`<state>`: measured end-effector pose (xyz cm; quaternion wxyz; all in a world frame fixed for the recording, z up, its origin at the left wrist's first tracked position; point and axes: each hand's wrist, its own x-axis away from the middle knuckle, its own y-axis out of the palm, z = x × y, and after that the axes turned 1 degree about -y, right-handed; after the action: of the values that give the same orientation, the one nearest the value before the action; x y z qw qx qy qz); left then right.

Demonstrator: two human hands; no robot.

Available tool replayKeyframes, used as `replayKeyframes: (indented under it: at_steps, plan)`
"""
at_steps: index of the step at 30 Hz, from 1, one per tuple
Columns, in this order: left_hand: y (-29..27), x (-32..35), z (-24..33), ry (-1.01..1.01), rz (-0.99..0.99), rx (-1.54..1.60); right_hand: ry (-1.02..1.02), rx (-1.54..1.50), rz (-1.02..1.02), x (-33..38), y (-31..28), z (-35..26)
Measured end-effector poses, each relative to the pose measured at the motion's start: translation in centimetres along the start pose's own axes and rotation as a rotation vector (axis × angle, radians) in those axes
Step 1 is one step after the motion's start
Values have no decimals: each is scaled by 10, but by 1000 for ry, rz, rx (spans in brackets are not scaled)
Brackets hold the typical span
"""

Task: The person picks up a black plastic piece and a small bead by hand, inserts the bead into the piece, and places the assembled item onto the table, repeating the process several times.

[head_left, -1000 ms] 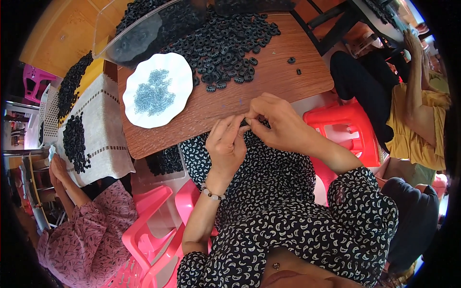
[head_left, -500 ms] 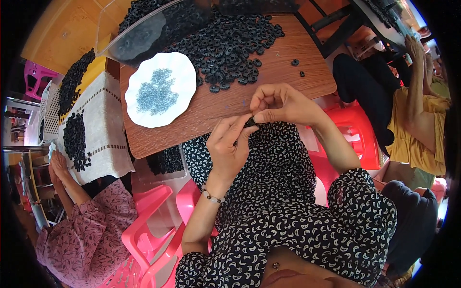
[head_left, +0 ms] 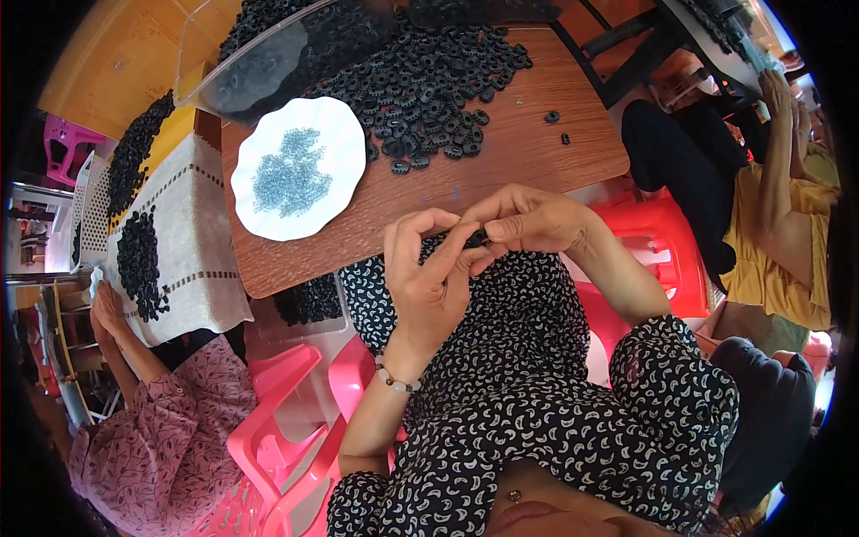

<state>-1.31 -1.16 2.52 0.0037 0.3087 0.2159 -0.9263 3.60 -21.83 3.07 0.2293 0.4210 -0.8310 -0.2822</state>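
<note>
Both the left hand [head_left: 429, 273] and right hand [head_left: 528, 222] pinch one small black ring-shaped part [head_left: 477, 239] above the wood-grain table [head_left: 501, 170].

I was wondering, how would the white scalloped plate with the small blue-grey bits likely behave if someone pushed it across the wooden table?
The white plate looks thin and shallow, so it is probably light and would likely slide easily on the smooth wooden table. The loose blue-grey bits heaped in its middle would probably scatter or shift if it were jolted. Its low rim may hold them in only during a gentle push.
</note>
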Motion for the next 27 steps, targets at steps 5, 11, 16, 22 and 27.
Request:
replayKeyframes:
  at_steps: [5,11,16,22,27]
  plan:
    - [0,-1,1,-5,-17,-14,-53,-9,38,2,0,9]
    - [2,1,0,62,-65,-67,-49,-29,92,4,-1,20]
    - [1,2,-3,-50,-58,7,-38,-98,143,5,1,20]
    - [3,1,-9,-121,20,52,-6,-48,244,5,0,17]
    - [0,-1,-18,-104,25,-27,15,91,349,3,1,13]
